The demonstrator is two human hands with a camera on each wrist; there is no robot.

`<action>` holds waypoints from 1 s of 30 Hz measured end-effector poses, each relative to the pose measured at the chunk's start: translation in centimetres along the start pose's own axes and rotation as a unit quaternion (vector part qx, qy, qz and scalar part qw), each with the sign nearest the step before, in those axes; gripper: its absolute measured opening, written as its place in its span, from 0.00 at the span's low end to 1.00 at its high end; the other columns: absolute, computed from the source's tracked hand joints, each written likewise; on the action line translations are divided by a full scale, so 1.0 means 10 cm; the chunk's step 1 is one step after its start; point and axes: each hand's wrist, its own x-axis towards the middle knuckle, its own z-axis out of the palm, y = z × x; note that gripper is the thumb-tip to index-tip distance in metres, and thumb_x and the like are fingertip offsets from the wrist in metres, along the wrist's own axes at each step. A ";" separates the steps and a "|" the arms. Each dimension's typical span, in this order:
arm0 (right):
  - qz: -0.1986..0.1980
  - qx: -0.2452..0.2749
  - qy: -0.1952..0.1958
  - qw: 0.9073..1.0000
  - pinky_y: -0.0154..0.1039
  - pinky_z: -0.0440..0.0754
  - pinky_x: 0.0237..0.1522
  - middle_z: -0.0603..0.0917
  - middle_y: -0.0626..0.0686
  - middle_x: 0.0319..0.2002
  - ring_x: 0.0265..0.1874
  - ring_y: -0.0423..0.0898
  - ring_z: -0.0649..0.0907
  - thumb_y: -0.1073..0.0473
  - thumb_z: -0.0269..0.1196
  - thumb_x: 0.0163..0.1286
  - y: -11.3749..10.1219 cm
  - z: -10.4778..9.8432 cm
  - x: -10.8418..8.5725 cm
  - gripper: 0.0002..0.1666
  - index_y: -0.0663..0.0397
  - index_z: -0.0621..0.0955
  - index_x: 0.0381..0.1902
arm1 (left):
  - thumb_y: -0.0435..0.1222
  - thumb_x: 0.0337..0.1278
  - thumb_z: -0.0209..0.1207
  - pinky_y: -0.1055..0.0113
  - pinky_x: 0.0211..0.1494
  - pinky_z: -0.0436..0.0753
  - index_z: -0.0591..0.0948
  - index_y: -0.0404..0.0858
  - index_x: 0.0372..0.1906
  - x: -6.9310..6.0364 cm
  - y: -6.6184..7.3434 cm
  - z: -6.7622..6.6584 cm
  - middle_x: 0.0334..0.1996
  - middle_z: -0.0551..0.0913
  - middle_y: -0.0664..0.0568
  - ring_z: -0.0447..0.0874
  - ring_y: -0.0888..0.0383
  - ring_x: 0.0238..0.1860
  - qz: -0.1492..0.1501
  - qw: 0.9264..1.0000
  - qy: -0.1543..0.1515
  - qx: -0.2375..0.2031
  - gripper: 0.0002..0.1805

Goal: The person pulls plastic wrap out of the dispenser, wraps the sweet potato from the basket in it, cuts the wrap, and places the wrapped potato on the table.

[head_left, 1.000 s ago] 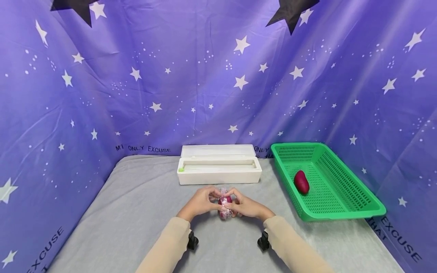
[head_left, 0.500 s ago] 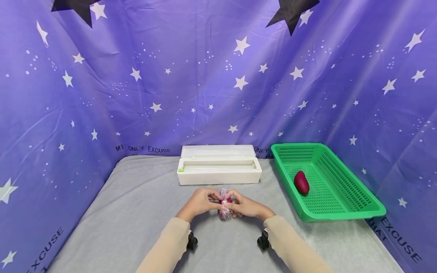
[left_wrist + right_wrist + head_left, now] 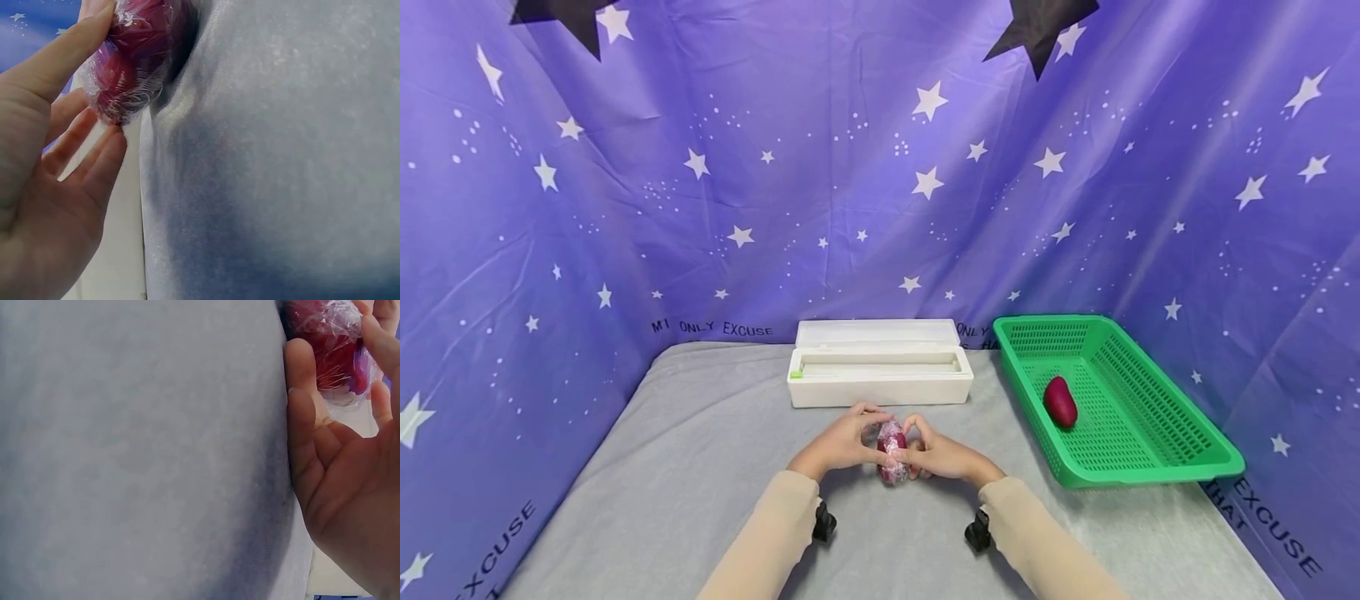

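A dark red, oblong piece of produce (image 3: 892, 454), its exact kind unclear, is wrapped in crinkled clear cling film at the middle of the table. My left hand (image 3: 842, 439) holds it from the left, thumb on its near face and fingers around its far end; in the left wrist view the fingertips (image 3: 115, 132) touch the film at that end. From the right, my right hand (image 3: 946, 457) grips it, with thumb on top and curled fingers along its side. The wrapped produce (image 3: 334, 350) shows partly in the right wrist view.
Behind the hands stands a white cling film dispenser (image 3: 880, 393) with its lid raised and a green tab at its left. On the right, a green plastic basket (image 3: 1150, 477) holds a bare dark red piece (image 3: 1061, 402). Grey cloth (image 3: 715, 467) covers the table; a starry purple curtain surrounds it.
My left fingers have lifted and spread around the far end of the wrapped produce, uncovering more of it. The right hand stays nearly in place.
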 end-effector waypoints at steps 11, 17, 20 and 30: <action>0.024 -0.019 0.029 0.999 0.39 0.82 0.28 0.85 0.55 0.28 0.27 0.48 0.85 0.47 0.60 0.76 0.03 0.00 0.01 0.24 0.55 0.60 0.49 | 0.46 0.47 0.77 0.61 0.53 0.81 0.83 0.41 0.61 0.01 -0.02 0.02 0.46 0.80 0.55 0.81 0.58 0.47 0.042 0.999 0.026 0.005 0.33; 0.045 -0.002 0.056 0.997 0.43 0.85 0.29 0.84 0.58 0.33 0.28 0.51 0.87 0.42 0.51 0.80 0.02 -0.01 0.01 0.23 0.57 0.61 0.49 | 0.39 0.52 0.75 0.60 0.54 0.81 0.81 0.39 0.62 0.00 -0.02 -0.05 0.47 0.80 0.52 0.81 0.57 0.49 0.050 0.999 0.004 -0.006 0.30; 0.038 0.006 0.099 0.994 0.45 0.86 0.29 0.81 0.62 0.40 0.29 0.53 0.86 0.44 0.47 0.82 0.03 -0.03 0.02 0.22 0.60 0.61 0.53 | 0.37 0.55 0.73 0.58 0.56 0.81 0.80 0.37 0.63 -0.01 -0.01 -0.09 0.49 0.79 0.49 0.81 0.54 0.51 0.058 0.998 -0.016 -0.016 0.30; -0.094 -0.111 0.200 0.969 0.57 0.75 0.61 0.80 0.60 0.58 0.59 0.60 0.78 0.66 0.58 0.75 0.08 -0.07 0.05 0.17 0.61 0.79 0.60 | 0.30 0.54 0.67 0.62 0.59 0.79 0.77 0.37 0.66 -0.01 0.00 -0.13 0.57 0.78 0.47 0.80 0.49 0.55 0.070 0.995 -0.071 -0.026 0.31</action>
